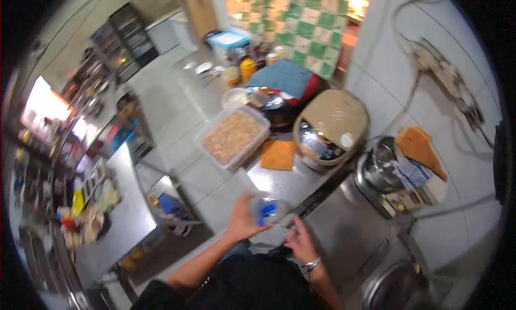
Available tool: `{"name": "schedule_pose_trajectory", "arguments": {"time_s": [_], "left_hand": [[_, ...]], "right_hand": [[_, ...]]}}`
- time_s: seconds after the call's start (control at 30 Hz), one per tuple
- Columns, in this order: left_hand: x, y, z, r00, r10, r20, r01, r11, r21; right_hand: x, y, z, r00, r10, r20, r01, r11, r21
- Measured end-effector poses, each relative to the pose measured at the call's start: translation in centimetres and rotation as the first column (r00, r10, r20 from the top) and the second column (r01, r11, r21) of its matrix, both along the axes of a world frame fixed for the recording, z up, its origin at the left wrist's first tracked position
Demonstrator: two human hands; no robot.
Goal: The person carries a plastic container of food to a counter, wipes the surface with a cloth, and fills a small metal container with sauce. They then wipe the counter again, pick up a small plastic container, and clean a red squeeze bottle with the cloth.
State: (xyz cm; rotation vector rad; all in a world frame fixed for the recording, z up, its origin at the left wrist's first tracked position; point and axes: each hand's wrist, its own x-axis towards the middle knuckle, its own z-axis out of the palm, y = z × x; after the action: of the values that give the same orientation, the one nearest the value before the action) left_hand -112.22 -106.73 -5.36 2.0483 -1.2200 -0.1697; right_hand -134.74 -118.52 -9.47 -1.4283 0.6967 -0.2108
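We find the left hand (243,220) closed around a clear, blue-marked container (270,209), near the scene's centre. The right hand (302,242) is just to its right, fingers partly bent; owing to blur we cannot tell whether it holds anything. Farther off, we note a filled tub (251,150), left of an orange cloth (278,156) and a beige cooker (334,118).

I see through one head-worn camera, facing forward and steeply down past the black shirt (252,283) to the nearby counter (344,218), wide-angled.
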Motion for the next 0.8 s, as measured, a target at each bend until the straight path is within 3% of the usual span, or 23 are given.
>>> {"name": "schedule_pose_trajectory", "arguments": {"time_s": [0.03, 0.07, 0.1, 0.23, 0.37, 0.43, 0.47, 0.57, 0.6, 0.7, 0.73, 0.8], "left_hand": [[-2.1, -2.9, 0.9, 1.0, -0.026, -0.007, 0.026, 0.999, -0.03], [-3.9, -6.0, 2.1, 0.996, -0.041, -0.079, 0.04, 0.999, -0.013], [-5.6, -9.1, 1.3, 0.997, -0.065, -0.035, 0.063, 0.996, -0.058], [-12.6, -17.9, 2.4, 0.975, -0.017, -0.224, 0.027, 0.999, 0.041], [-18.0, -23.6, 1.5, 0.965, 0.038, -0.258, -0.006, 0.992, 0.125], [-19.6, -25.3, 0.8, 0.967, 0.009, -0.256, 0.021, 0.993, 0.115], [-20.2, -26.0, 0.3, 0.968, -0.011, -0.251, 0.044, 0.991, 0.125], [-21.8, -27.9, -0.5, 0.949, -0.025, -0.315, 0.067, 0.99, 0.123], [-22.0, -28.3, -0.8, 0.945, -0.036, -0.325, 0.082, 0.988, 0.128], [-22.4, -29.1, -0.8, 0.956, 0.0, -0.293, 0.032, 0.994, 0.103], [-22.4, -29.2, -0.6, 0.949, 0.0, -0.315, 0.03, 0.995, 0.092], [-22.5, -29.7, -0.6, 0.945, 0.003, -0.328, 0.032, 0.994, 0.1]], "right_hand": [[-0.7, -1.4, 0.3, 0.996, -0.079, 0.032, 0.074, 0.988, 0.132], [-1.3, -2.8, 0.9, 0.991, -0.133, 0.031, 0.126, 0.976, 0.175], [-1.8, -4.6, 1.2, 0.981, -0.192, 0.024, 0.183, 0.96, 0.214], [-5.1, -11.3, 0.6, 0.877, -0.481, 0.01, 0.464, 0.851, 0.246], [-9.1, -18.3, -0.3, 0.851, -0.523, -0.049, 0.514, 0.809, 0.284], [-9.8, -21.0, -1.1, 0.781, -0.624, 0.034, 0.553, 0.715, 0.428], [-10.5, -22.5, -2.2, 0.803, -0.592, 0.064, 0.526, 0.756, 0.389], [-10.7, -24.6, -2.4, 0.761, -0.642, 0.087, 0.573, 0.73, 0.373], [-10.8, -25.2, -1.8, 0.783, -0.621, 0.045, 0.538, 0.711, 0.454], [-11.2, -27.3, -3.4, 0.766, -0.643, -0.03, 0.613, 0.715, 0.337], [-11.4, -28.2, -4.5, 0.806, -0.588, 0.075, 0.52, 0.762, 0.385], [-11.1, -28.3, -3.7, 0.809, -0.585, 0.06, 0.524, 0.763, 0.378]]}}
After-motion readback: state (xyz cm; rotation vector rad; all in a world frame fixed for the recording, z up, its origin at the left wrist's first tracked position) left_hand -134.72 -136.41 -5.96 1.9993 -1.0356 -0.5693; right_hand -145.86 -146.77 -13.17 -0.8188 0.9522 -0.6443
